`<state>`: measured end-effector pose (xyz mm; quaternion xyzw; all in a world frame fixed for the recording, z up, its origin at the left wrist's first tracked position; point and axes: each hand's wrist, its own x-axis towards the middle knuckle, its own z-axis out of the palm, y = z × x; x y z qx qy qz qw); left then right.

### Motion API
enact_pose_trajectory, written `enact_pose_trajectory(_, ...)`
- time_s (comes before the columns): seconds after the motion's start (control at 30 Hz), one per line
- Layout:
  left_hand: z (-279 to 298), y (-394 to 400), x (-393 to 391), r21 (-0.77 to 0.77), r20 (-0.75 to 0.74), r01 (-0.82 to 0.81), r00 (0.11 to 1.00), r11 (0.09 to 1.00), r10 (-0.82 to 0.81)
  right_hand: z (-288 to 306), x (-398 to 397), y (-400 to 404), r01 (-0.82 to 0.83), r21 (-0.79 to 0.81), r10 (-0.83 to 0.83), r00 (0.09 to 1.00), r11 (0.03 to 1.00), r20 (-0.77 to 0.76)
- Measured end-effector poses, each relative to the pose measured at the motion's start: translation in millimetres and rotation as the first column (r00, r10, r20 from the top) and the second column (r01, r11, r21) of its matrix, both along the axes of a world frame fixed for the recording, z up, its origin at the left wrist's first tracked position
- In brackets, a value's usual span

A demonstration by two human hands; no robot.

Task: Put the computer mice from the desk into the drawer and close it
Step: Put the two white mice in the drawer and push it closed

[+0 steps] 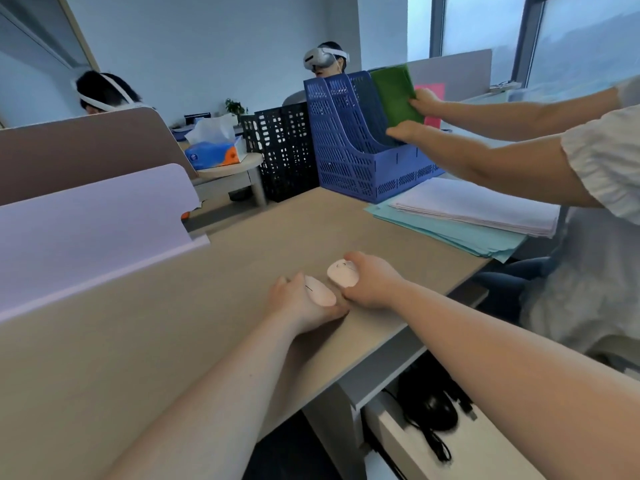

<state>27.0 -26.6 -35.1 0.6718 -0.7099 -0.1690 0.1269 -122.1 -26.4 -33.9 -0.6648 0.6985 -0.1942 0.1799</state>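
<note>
Two white computer mice lie close together on the wooden desk (173, 323) near its right edge. My left hand (298, 301) is wrapped around the nearer white mouse (320, 291). My right hand (372, 282) grips the farther white mouse (343, 273) from its right side. Below the desk edge the white drawer (384, 427) stands pulled open. Inside it lies a black mouse (438, 408) with a black cable.
A second person's arms (502, 140) reach across the right side and put a green folder (394, 93) into a blue file rack (360, 147). Paper stacks (478, 209) lie beside it. A black rack (280, 147), a tissue box (214, 150) and desk dividers (86, 220) stand at left.
</note>
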Motion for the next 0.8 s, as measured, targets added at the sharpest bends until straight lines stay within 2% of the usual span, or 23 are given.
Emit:
enact_pose_trajectory(0.17,12,17,-11,-0.051,0.057,0.014,0.998,0.999,-0.012,13,-30,25,0.085,0.004,-0.085,0.996,0.996,0.026)
enact_pose_trajectory(0.33,29,59,-35,-0.093,0.070,0.102,0.993,0.990,-0.096,27,-72,73,0.188,0.029,-0.188,0.982,0.982,-0.011)
enact_pose_trajectory(0.43,24,96,-56,-0.130,0.060,0.154,0.987,0.980,-0.147,28,-92,104,0.208,0.068,-0.206,0.978,0.976,-0.037)
enact_pose_trajectory(0.53,4,132,-80,-0.151,0.125,0.188,0.977,0.970,-0.170,15,-107,130,0.203,0.154,-0.193,0.978,0.967,-0.080)
enact_pose_trajectory(0.63,-20,159,-102,-0.088,0.168,0.206,0.968,0.975,-0.189,-5,-117,149,0.175,0.236,-0.151,0.982,0.956,-0.115)
enact_pose_trajectory(0.8,-67,173,-123,0.122,0.157,0.229,0.956,0.966,-0.247,-48,-133,158,0.153,0.397,-0.076,0.976,0.905,-0.202)
